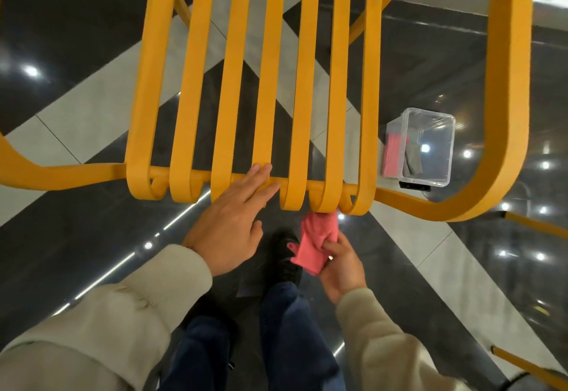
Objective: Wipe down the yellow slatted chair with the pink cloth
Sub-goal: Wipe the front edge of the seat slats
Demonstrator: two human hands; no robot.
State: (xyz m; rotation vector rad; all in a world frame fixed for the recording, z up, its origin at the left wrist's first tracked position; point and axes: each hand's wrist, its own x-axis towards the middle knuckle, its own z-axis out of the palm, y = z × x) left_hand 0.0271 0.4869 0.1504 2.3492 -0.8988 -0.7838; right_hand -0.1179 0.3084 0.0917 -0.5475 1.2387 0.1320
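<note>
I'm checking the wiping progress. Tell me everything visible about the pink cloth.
The pink cloth is a soft, coral-pink fabric, crumpled into a loose wad. The right hand grips its lower part, fingers curled round it. Its upper end touches the curled front ends of the slats on the right side of the seat of the yellow slatted chair. It is held above the dark glossy floor.

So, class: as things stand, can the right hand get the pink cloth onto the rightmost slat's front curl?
Probably yes: the right hand grips the pink cloth right below the neighbouring curl, and nothing lies between it and the rightmost slat.
</note>
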